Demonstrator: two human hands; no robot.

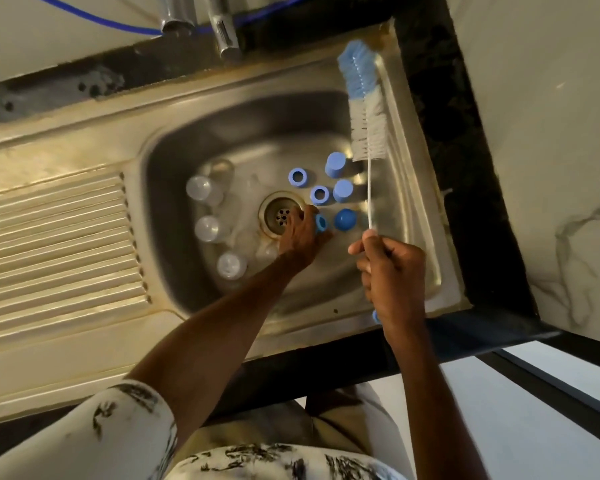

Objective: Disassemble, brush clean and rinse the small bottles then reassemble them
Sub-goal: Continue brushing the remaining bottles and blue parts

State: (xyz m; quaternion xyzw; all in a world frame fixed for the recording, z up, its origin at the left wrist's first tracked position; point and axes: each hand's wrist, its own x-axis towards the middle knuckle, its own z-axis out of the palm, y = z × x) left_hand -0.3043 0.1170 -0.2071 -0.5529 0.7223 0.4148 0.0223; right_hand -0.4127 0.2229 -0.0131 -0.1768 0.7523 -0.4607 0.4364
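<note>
Several clear small bottle bodies (203, 190) lie without caps on the left of the steel sink basin (187, 271). Several blue caps and rings (335, 164) are scattered to the right of the drain (280, 216). My left hand (300, 237) reaches into the basin beside the drain, its fingers closed on one blue ring cap (321, 223). My right hand (392, 271) is above the basin's right side, gripping the thin handle of a long bottle brush (366, 112) with blue and white bristles pointing away from me.
Two metal taps (224, 32) stand over the sink's far edge, with a blue hose (84, 15) behind them. A ribbed drainboard (56, 244) extends to the left. A dark counter strip (458, 150) and marbled surface lie to the right.
</note>
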